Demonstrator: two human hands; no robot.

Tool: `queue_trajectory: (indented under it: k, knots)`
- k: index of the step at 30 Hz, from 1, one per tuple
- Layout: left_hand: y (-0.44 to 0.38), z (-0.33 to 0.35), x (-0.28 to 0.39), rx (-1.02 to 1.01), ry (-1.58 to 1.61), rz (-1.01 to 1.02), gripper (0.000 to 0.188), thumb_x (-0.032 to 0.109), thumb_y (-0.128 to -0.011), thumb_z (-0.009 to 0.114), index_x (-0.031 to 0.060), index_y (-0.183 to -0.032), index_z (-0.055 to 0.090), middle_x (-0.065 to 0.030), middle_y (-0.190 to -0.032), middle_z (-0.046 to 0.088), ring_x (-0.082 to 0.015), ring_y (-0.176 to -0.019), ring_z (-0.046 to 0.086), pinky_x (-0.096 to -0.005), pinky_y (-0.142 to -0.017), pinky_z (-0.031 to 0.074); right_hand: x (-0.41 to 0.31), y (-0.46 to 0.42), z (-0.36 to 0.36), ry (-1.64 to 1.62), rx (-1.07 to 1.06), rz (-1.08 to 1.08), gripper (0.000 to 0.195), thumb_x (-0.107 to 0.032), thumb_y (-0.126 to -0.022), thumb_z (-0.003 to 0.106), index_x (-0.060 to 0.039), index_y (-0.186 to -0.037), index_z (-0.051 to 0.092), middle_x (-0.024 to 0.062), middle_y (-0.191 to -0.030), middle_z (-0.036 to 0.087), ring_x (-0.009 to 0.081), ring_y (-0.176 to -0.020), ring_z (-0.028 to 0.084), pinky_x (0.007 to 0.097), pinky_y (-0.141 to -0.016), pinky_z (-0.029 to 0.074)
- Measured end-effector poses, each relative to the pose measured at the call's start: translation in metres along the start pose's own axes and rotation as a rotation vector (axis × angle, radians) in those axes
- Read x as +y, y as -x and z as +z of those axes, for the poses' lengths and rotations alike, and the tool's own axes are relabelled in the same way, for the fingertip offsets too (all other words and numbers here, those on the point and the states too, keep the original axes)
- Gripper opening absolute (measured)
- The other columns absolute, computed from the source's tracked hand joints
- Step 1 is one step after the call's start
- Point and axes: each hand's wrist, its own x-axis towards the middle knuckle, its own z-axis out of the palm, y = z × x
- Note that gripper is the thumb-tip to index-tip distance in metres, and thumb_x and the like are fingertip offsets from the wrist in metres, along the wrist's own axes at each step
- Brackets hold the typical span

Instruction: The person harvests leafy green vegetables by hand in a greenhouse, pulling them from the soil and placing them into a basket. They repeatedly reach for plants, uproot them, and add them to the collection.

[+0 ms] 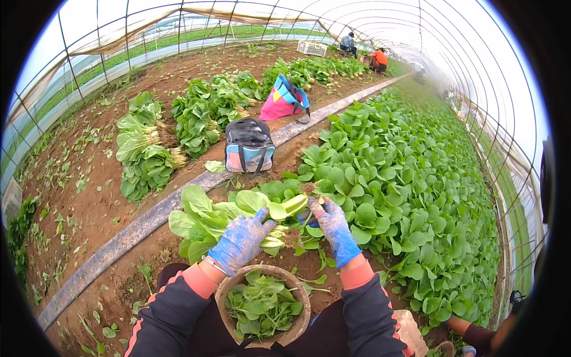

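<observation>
My left hand (244,241), in a soiled blue glove, holds a bunch of leafy greens (198,218). Pale stems and soil-covered roots of the bunch point right. One plant with a thick pale-green stalk (294,204) lies uppermost, its roots (308,187) facing my right hand (330,225). That hand, gloved in blue too, pinches a thin leaf stalk (321,201) close to the roots; part of its fingers is hidden. Below my hands, between my legs, a round tub (303,308) contains loose green leaves (263,303).
A dense bed of greens (401,192) grows on the right. Beyond a grey flat hose (129,241) lie harvested bunches (149,165). A mesh-topped bag (249,149) and a pink-blue tote (283,102) stand ahead. Two people (379,59) sit far off; another person's arm (473,334) shows lower right.
</observation>
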Motion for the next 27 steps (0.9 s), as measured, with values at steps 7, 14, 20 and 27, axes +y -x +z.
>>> queue_trajectory:
  k: [7, 14, 20, 27]
  knots:
    - [0.000, 0.011, -0.002, 0.046, -0.036, 0.011, 0.042, 0.005, -0.072, 0.061, 0.0102, -0.114, 0.056, -0.0143, -0.130, 0.049, -0.0330, -0.077, 0.062, -0.0429, -0.069, 0.052, 0.011, 0.000, -0.028, 0.269, -0.054, 0.041, 0.023, -0.019, -0.091, 0.056, 0.0009, -0.100, 0.062, 0.0048, -0.070, 0.063, 0.0105, -0.061, 0.056, 0.0247, -0.057, 0.045]
    - [0.001, 0.015, -0.009, -0.059, 0.186, -0.124, 0.053, 0.022, -0.069, 0.074, 0.0126, -0.118, 0.057, -0.0123, -0.130, 0.048, -0.0339, -0.090, 0.062, -0.0440, -0.077, 0.051, -0.034, 0.019, -0.047, -0.376, -0.358, -0.111, 0.033, -0.033, -0.094, 0.055, -0.0011, -0.100, 0.062, 0.0048, -0.075, 0.062, 0.0143, -0.067, 0.057, 0.0261, -0.066, 0.046]
    - [0.001, 0.014, -0.012, -0.069, 0.388, -0.065, 0.052, 0.027, -0.071, 0.073, 0.0109, -0.119, 0.058, -0.0138, -0.133, 0.047, -0.0330, -0.100, 0.061, -0.0407, -0.084, 0.050, -0.050, 0.032, -0.019, 0.567, 0.016, -0.650, 0.045, -0.019, -0.074, 0.075, -0.0149, -0.117, 0.062, 0.0079, -0.120, 0.054, 0.0235, -0.099, 0.055, 0.0352, -0.082, 0.047]
    - [0.011, 0.014, -0.008, -0.074, 0.419, 0.074, 0.050, 0.022, -0.071, 0.071, 0.0095, -0.118, 0.058, -0.0146, -0.131, 0.049, -0.0357, -0.099, 0.060, -0.0418, -0.082, 0.050, -0.016, 0.003, -0.008, 0.723, 0.160, -0.911, 0.022, -0.010, -0.070, 0.076, -0.0133, -0.092, 0.070, 0.0053, -0.107, 0.060, 0.0217, -0.091, 0.057, 0.0321, -0.075, 0.047]
